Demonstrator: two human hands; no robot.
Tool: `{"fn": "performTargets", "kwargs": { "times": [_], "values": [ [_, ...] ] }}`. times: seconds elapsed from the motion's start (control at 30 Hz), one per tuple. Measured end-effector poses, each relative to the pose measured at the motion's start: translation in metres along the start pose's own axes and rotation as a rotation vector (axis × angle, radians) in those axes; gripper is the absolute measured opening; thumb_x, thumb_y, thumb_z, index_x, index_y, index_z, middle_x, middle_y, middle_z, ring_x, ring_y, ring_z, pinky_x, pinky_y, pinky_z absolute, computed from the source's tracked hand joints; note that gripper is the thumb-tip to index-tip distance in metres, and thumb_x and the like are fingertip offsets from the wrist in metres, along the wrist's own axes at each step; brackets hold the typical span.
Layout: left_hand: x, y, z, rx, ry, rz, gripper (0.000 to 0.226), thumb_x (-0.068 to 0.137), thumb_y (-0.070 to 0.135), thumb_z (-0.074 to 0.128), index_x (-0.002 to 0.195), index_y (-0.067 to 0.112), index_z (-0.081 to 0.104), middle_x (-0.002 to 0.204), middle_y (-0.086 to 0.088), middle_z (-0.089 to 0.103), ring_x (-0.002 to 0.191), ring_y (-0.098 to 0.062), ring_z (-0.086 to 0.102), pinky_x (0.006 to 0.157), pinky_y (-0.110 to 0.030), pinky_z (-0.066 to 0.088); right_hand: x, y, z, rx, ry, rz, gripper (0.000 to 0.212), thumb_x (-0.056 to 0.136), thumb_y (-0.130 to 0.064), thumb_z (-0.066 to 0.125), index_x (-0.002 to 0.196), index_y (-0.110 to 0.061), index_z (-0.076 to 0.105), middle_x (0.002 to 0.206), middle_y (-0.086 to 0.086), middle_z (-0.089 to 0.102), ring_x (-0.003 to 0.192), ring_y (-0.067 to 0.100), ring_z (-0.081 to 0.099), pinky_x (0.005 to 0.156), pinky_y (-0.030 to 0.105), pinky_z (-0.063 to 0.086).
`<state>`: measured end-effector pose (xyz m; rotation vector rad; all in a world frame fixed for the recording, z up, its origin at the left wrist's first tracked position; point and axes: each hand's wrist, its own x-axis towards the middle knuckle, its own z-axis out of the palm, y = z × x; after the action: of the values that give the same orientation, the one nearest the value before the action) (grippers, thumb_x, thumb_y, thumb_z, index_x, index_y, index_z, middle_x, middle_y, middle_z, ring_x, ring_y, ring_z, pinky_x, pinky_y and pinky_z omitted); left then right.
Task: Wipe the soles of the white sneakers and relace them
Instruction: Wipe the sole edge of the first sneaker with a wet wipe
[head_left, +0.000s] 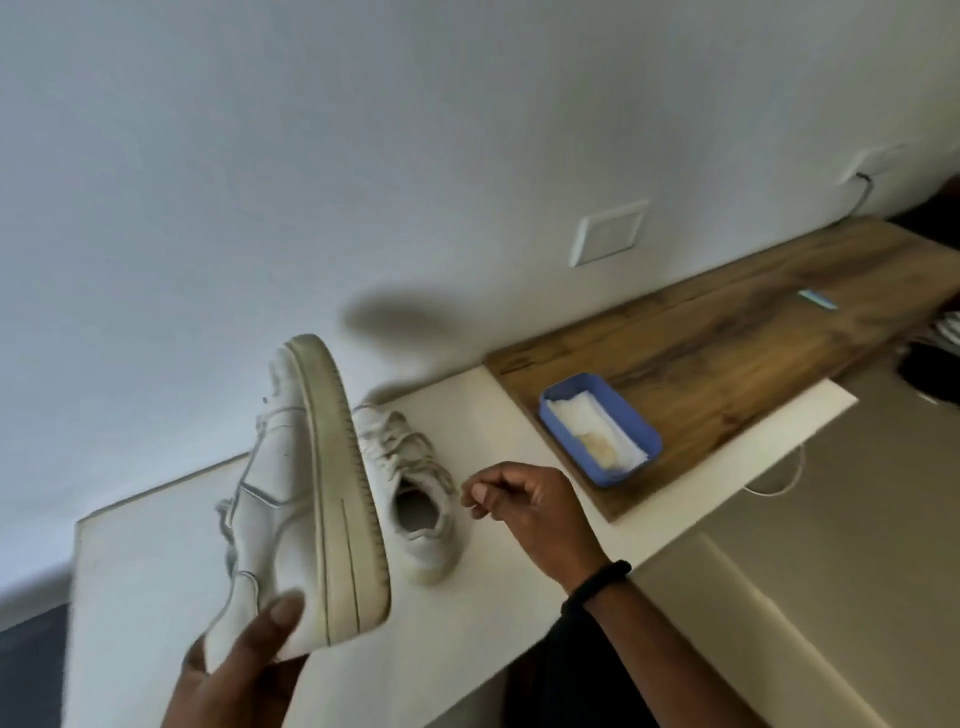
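Head view is showing you gripping the heel end of one white sneaker (283, 467) in your left hand (244, 660), thumb pressing on its smooth leather side, holding it clear of the white tabletop (156, 571). Its long axis is running from your hand up and away toward the wall, and the yellowed rubber sole (340, 493) is facing its ribbed edge rightward, toward your right hand (530, 509). That hand is hovering near the sole, fingers curling in and thumb meeting forefinger; nothing is showing between them. The second sneaker (415, 519) is standing on the tabletop between your hands, laced, toe toward the wall. A folded white wipe (592, 431) is lying in the blue tray (638, 411) on the wooden board (753, 338) at the tabletop's right end, so I judge your right hand the nearer one for fetching it
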<state>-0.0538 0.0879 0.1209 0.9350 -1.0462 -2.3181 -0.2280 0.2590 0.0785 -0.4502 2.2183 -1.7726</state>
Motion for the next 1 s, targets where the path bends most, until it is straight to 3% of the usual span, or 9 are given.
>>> {"fn": "performTargets", "kwargs": {
  "times": [0.07,0.13,0.2,0.27,0.4,0.5,0.6,0.87,1.0],
  "values": [
    [0.019,0.002,0.011,0.045,-0.072,0.003,0.029,0.088,0.006,0.063,0.087,0.024,0.085,0.085,-0.012,0.081,0.071,-0.028,0.080,0.067,-0.047,0.065,0.001,0.021,-0.032,-0.016,0.100,0.035,0.019,0.094,-0.004,0.065,0.088,-0.017,0.077,0.084,0.004,0.078,0.075,0.018,0.072,0.070,0.020,0.051],
    [0.030,-0.016,0.034,0.075,-0.067,0.026,0.032,0.095,0.002,0.055,0.095,0.017,0.083,0.084,-0.009,0.081,0.071,-0.024,0.080,0.060,-0.037,0.065,0.007,0.038,-0.063,-0.065,0.216,0.051,0.021,0.094,-0.003,0.065,0.086,-0.020,0.076,0.081,0.002,0.077,0.075,0.016,0.071,0.072,0.024,0.053],
    [0.036,-0.030,0.052,0.018,-0.143,0.017,0.034,0.097,0.000,0.052,0.118,0.015,0.074,0.094,-0.008,0.082,0.081,-0.023,0.080,0.063,-0.033,0.065,0.018,0.053,-0.097,-0.189,0.340,0.067,0.015,0.092,-0.005,0.066,0.087,-0.015,0.077,0.080,-0.001,0.076,0.077,0.014,0.071,0.074,0.024,0.055],
    [0.042,-0.045,0.070,0.027,-0.209,0.005,0.039,0.094,0.001,0.053,0.123,0.017,0.072,0.111,-0.007,0.080,0.098,-0.021,0.079,0.074,-0.034,0.065,0.037,0.063,-0.130,-0.404,0.409,0.115,0.012,0.091,-0.005,0.067,0.092,-0.012,0.077,0.087,-0.003,0.076,0.083,0.012,0.069,0.072,0.014,0.051],
    [0.047,-0.064,0.098,0.072,-0.301,-0.032,0.043,0.085,0.007,0.058,0.116,0.026,0.079,0.131,-0.008,0.073,0.124,-0.023,0.068,0.101,-0.043,0.053,0.081,0.079,-0.170,-0.823,0.167,0.254,0.025,0.091,-0.005,0.063,0.110,-0.016,0.074,0.109,0.004,0.074,0.104,0.022,0.067,0.088,0.032,0.055],
    [0.049,-0.077,0.110,0.089,-0.321,-0.044,0.048,0.084,0.005,0.058,0.120,0.031,0.077,0.132,-0.005,0.073,0.126,-0.022,0.067,0.102,-0.042,0.053,0.103,0.083,-0.176,-1.030,-0.123,0.271,0.043,0.087,-0.010,0.067,0.127,-0.023,0.065,0.119,0.003,0.065,0.109,0.024,0.061,0.089,0.032,0.052],
    [0.048,-0.084,0.116,0.087,-0.309,-0.052,0.050,0.083,0.004,0.058,0.119,0.033,0.077,0.131,-0.003,0.073,0.123,-0.020,0.069,0.099,-0.040,0.055,0.112,0.088,-0.176,-1.134,-0.273,0.224,0.051,0.085,-0.014,0.070,0.133,-0.026,0.058,0.122,0.003,0.057,0.108,0.024,0.058,0.085,0.033,0.050],
    [0.047,-0.082,0.108,0.127,-0.273,-0.044,0.048,0.082,0.006,0.057,0.108,0.038,0.082,0.126,0.001,0.076,0.118,-0.017,0.071,0.100,-0.046,0.052,0.105,0.097,-0.170,-1.207,-0.239,0.034,0.017,0.090,-0.017,0.061,0.103,-0.022,0.071,0.108,0.001,0.061,0.085,0.017,0.049,0.067,0.030,0.039],
    [0.047,-0.078,0.100,0.090,-0.218,-0.045,0.041,0.079,0.006,0.058,0.097,0.031,0.085,0.117,-0.001,0.079,0.105,-0.014,0.076,0.087,-0.037,0.061,0.103,0.096,-0.180,-0.936,0.022,0.010,0.018,0.089,-0.024,0.072,0.105,-0.018,0.078,0.108,0.002,0.068,0.097,0.022,0.064,0.079,0.035,0.054]
  ]
}}
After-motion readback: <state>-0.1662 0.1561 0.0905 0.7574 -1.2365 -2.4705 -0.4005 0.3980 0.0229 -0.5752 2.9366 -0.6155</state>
